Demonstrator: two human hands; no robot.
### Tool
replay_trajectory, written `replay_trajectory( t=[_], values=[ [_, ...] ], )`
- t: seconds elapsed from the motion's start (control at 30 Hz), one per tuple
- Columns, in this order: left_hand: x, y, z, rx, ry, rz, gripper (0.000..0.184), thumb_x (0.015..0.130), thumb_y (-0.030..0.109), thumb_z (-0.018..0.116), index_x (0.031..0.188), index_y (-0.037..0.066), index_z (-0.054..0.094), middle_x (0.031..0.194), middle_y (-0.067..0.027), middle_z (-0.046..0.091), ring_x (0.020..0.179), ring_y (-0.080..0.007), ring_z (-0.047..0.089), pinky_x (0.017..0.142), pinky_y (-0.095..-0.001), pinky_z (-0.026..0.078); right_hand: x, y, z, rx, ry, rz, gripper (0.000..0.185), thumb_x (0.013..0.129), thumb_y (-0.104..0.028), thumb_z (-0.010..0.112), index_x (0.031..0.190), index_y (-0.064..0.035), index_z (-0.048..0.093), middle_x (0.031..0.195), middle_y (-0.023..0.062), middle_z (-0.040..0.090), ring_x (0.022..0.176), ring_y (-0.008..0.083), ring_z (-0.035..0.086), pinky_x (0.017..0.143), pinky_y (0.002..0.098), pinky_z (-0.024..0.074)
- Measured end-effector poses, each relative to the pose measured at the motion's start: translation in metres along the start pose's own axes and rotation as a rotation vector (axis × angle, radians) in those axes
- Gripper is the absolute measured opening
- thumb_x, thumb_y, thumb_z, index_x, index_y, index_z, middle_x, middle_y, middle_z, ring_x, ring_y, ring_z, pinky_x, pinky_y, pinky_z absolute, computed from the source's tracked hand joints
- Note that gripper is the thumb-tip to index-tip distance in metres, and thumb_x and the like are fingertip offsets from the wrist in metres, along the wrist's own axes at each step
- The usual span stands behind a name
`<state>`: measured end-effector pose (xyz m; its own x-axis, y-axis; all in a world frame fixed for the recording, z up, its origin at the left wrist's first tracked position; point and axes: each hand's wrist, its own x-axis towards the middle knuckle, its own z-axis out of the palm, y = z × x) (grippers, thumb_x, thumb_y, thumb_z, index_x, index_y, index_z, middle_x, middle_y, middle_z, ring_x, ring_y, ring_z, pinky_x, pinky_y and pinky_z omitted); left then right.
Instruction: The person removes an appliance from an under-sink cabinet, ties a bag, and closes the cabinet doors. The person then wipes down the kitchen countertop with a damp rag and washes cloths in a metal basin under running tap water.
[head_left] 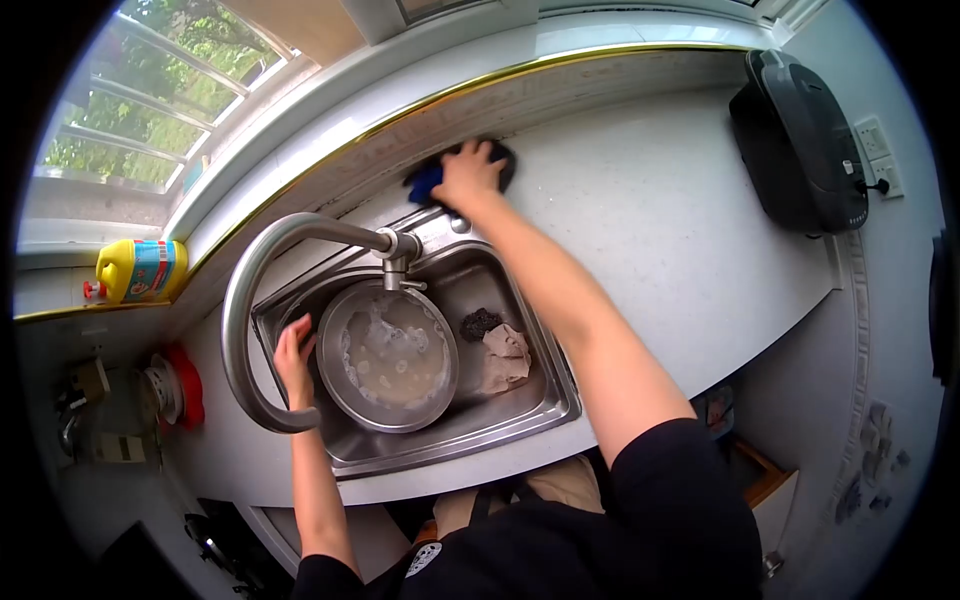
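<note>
My right hand (470,175) is pressed on a dark cloth with a blue part (425,184), on the counter behind the sink, against the low back wall. Its fingers are spread over the cloth. My left hand (294,350) is at the left rim of the sink, beside a round metal basin (385,375), with fingers apart and nothing visible in them. Cloudy, sudsy water fills the basin. To the basin's right in the sink (470,270) lie a dark scrubber (480,323) and a crumpled beige cloth (506,358).
A curved metal faucet (240,310) arches over the sink's left side. The yellow bottle (142,270) stands on the window ledge. At the far right of the counter (640,230) is a black appliance (800,145). A red dish (182,385) sits at the left.
</note>
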<state>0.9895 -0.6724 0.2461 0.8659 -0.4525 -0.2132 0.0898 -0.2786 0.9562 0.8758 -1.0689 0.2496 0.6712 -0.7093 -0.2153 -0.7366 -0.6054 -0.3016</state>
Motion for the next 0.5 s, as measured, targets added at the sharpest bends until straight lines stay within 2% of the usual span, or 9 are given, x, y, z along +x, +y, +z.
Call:
replay_trajectory(
  t=[0.1, 0.17, 0.23, 0.27, 0.33, 0.4, 0.5],
  values=[
    [-0.074, -0.072, -0.113, 0.251, 0.211, -0.092, 0.034, 0.098, 0.029, 0.042, 0.104, 0.001, 0.061, 0.105, -0.0085, 0.065, 0.1, -0.0159, 0.059, 0.082, -0.0308, 0.047, 0.017, 0.092, -0.022, 0.016, 0.084, 0.104, 0.061, 0.069, -0.042, 0.07, 0.121, -0.014, 0.055, 0.136, 0.0198, 0.033, 0.127, 0.0418, 0.028, 0.094, 0.0676, 0.0315],
    [-0.129, -0.091, -0.16, 0.366, 0.316, -0.133, 0.032, 0.097, 0.026, 0.043, 0.102, 0.001, 0.062, 0.101, -0.0074, 0.066, 0.097, -0.0152, 0.06, 0.079, -0.0296, 0.047, 0.021, 0.157, -0.027, -0.031, 0.138, 0.171, 0.067, 0.071, -0.04, 0.069, 0.131, -0.0224, 0.044, 0.138, 0.0204, 0.029, 0.128, 0.0428, 0.025, 0.094, 0.0697, 0.0294],
    [-0.179, -0.094, -0.177, 0.421, 0.39, -0.146, 0.031, 0.097, 0.025, 0.044, 0.102, 0.001, 0.062, 0.1, -0.0082, 0.066, 0.096, -0.0158, 0.06, 0.08, -0.029, 0.046, 0.014, 0.212, -0.028, -0.04, 0.102, 0.161, 0.068, 0.076, -0.037, 0.063, 0.137, -0.0316, 0.036, 0.145, 0.0196, 0.017, 0.133, 0.0437, 0.016, 0.095, 0.0728, 0.0215],
    [-0.205, -0.096, -0.187, 0.48, 0.419, -0.16, 0.031, 0.097, 0.024, 0.044, 0.103, 0.0, 0.062, 0.099, -0.0091, 0.066, 0.096, -0.0165, 0.06, 0.081, -0.0289, 0.046, 0.006, 0.231, -0.027, -0.024, 0.057, 0.137, 0.07, 0.077, -0.038, 0.062, 0.14, -0.0315, 0.033, 0.149, 0.0183, 0.009, 0.136, 0.0442, 0.007, 0.096, 0.0734, 0.018],
    [-0.242, -0.108, -0.205, 0.615, 0.465, -0.135, 0.03, 0.097, 0.02, 0.044, 0.109, -0.003, 0.059, 0.102, -0.012, 0.065, 0.098, -0.0197, 0.06, 0.087, -0.0297, 0.044, -0.012, 0.243, -0.013, -0.043, 0.029, 0.093, 0.068, 0.078, -0.04, 0.06, 0.14, -0.0299, 0.034, 0.151, 0.0175, 0.004, 0.138, 0.044, -0.002, 0.096, 0.0744, 0.0147],
    [-0.264, -0.119, -0.207, 0.617, 0.518, -0.077, 0.029, 0.095, 0.015, 0.046, 0.116, -0.003, 0.055, 0.11, -0.0138, 0.062, 0.102, -0.0213, 0.058, 0.091, -0.032, 0.043, -0.043, 0.214, -0.008, -0.101, -0.044, 0.031, 0.068, 0.078, -0.041, 0.061, 0.14, -0.0279, 0.036, 0.152, 0.0183, 0.001, 0.138, 0.0442, -0.006, 0.097, 0.0743, 0.0119],
    [-0.271, -0.137, -0.212, 0.763, 0.503, -0.057, 0.034, 0.093, 0.013, 0.049, 0.123, -0.002, 0.049, 0.119, -0.0177, 0.057, 0.108, -0.0261, 0.056, 0.094, -0.034, 0.042, -0.097, 0.16, 0.012, 0.003, -0.017, -0.123, 0.063, 0.076, -0.041, 0.064, 0.134, -0.0233, 0.045, 0.151, 0.0188, 0.007, 0.138, 0.0442, -0.001, 0.1, 0.072, 0.0101]
  ],
)
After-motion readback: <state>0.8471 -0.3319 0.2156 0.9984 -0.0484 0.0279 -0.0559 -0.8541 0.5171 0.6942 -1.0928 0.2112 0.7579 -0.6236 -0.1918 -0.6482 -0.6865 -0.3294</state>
